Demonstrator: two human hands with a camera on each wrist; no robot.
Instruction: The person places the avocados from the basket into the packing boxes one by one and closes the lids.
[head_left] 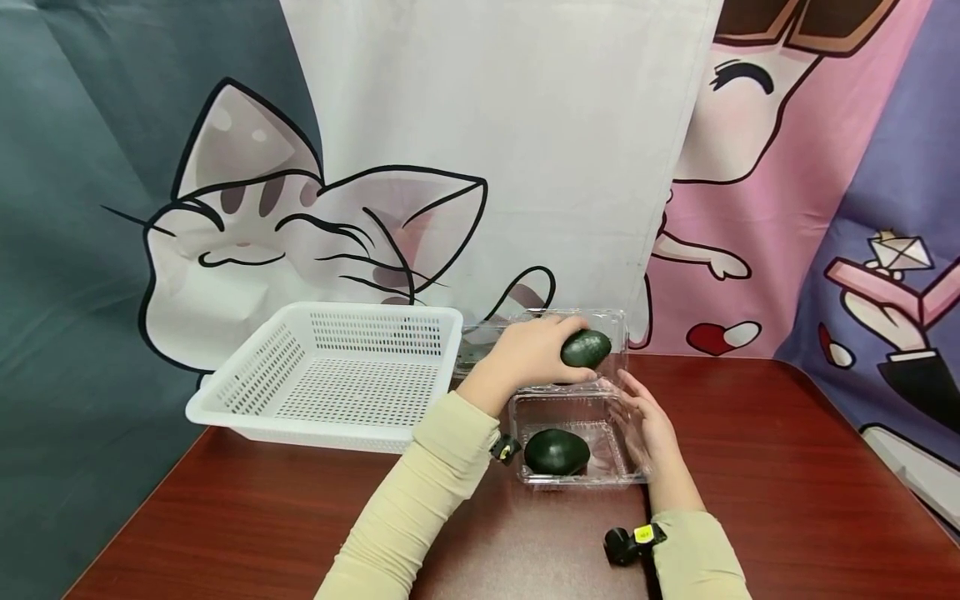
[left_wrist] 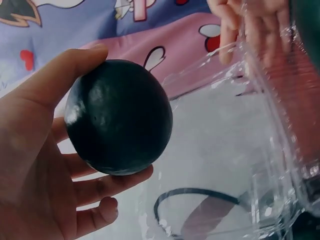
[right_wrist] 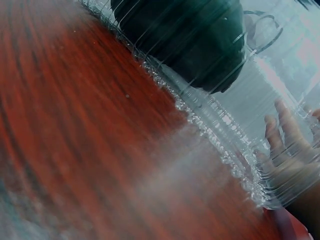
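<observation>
My left hand (head_left: 527,354) grips a dark green avocado (head_left: 587,348) above the back of a clear plastic clamshell box (head_left: 577,481). Its thumb and fingers bend round the fruit (left_wrist: 119,117) in the left wrist view. Inside the box lies a second avocado (head_left: 557,452), toward the front left; the right wrist view shows an avocado (right_wrist: 195,45) through the plastic wall. The box's lid (head_left: 617,325) stands raised at the back. My right hand (head_left: 651,429) touches the box's right side with fairly straight fingers (right_wrist: 285,135), partly seen through the plastic.
A white perforated basket (head_left: 300,431) stands left of the box. Behind my left wrist, another clear plastic container (head_left: 471,346) is partly hidden. The red-brown table (head_left: 757,467) extends to the right, and a printed cloth backdrop (head_left: 570,150) hangs behind it.
</observation>
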